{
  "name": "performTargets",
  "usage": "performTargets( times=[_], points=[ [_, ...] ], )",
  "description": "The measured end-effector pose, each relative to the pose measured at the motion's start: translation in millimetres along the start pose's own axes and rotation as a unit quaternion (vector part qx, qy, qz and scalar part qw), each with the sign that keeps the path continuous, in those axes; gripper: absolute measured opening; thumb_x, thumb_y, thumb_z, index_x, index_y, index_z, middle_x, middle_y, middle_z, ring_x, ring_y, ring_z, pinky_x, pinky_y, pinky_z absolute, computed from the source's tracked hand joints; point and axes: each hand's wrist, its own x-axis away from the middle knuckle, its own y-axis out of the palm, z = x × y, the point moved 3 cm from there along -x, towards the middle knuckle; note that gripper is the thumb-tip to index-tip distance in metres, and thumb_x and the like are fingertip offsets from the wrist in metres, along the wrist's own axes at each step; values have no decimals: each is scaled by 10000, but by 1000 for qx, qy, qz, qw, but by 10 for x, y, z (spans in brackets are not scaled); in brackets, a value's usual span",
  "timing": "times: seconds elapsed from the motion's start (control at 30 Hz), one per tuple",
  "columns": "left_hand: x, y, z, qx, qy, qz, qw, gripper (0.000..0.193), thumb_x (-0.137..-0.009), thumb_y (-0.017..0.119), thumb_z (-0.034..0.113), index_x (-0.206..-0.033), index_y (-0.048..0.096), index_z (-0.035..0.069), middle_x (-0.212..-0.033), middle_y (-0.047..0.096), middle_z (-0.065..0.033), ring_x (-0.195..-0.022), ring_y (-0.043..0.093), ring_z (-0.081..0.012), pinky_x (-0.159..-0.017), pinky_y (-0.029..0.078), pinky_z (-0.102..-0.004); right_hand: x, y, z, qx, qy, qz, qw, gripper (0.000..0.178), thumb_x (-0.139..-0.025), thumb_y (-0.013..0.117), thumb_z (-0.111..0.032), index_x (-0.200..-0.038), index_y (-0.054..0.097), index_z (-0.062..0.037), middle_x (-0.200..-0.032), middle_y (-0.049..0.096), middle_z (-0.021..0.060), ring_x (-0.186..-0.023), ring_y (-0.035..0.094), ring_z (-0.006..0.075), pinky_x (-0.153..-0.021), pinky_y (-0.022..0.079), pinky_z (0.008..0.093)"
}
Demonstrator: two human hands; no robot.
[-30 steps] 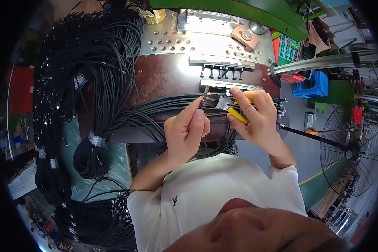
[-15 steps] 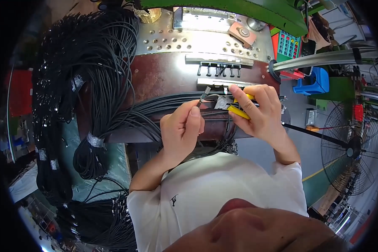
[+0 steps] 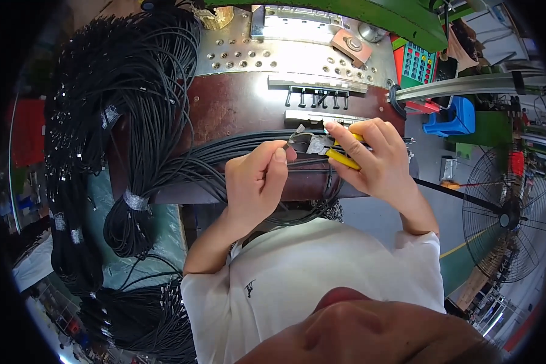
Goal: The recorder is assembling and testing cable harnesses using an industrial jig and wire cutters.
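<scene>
My left hand (image 3: pixel 258 185) has thumb and forefinger pressed together on the end of one black cable (image 3: pixel 285 145), held just above the bench edge. My right hand (image 3: pixel 373 158) is closed around yellow-handled pliers (image 3: pixel 340 156); the metal nose (image 3: pixel 309 143) points left and meets the cable end right at my left fingertips. Can't tell if the nose is fully closed on the cable, too small to see.

To do it well, I judge:
- keep the cable end short past the pinch so it doesn't flex away from the nose
- bring the nose in square to the cable, not at a slant
- squeeze steady, wrists low near the bench for support

The rest of the cable bundle (image 3: pixel 224 151) lies flat across the brown bench top (image 3: pixel 236 109), running left from my hands and spilling over the left side.

Edges and room:
- metal bar with black pegs (image 3: pixel 316 91) is just beyond my knuckles, so little room forward
- bench front edge is directly under both hands; a dropped end would go off it
- big hanging mass of black cables (image 3: pixel 103 121) on the left, with taped loops (image 3: pixel 130 200) below, well apart from my left elbow but snaggy
- right side is open floor, with a blue bin (image 3: pixel 449 118) and a floor fan (image 3: pixel 506 218) well away
- best free room is to the right and back toward my chest
</scene>
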Motion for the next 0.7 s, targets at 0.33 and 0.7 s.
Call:
performTargets(
  times=[0.33, 0.7],
  points=[
    [-86, -63, 20, -101, 93, -3, 991, 87, -840, 540, 30, -889, 604, -2, -706, 653, -102, -524, 610, -217, -497, 472, -290, -54, -29, -8, 0, -8, -48, 999, 528, -721, 706, -230, -1216, 576, -101, -801, 501, 30, -736, 523, 195, -613, 439, 324],
    [-140, -6, -3, 267, -176, -43, 946, 219, -947, 422, 130, -830, 566, 14, -520, 457, 21, -435, 375, -26, -407, 274, -184, 257, 301, 58, -532, 254, 49, 806, 446, -766, 673, -89, -1181, 545, 13, -764, 543, 51, -674, 540, 138, -603, 442, 273]
  ],
)
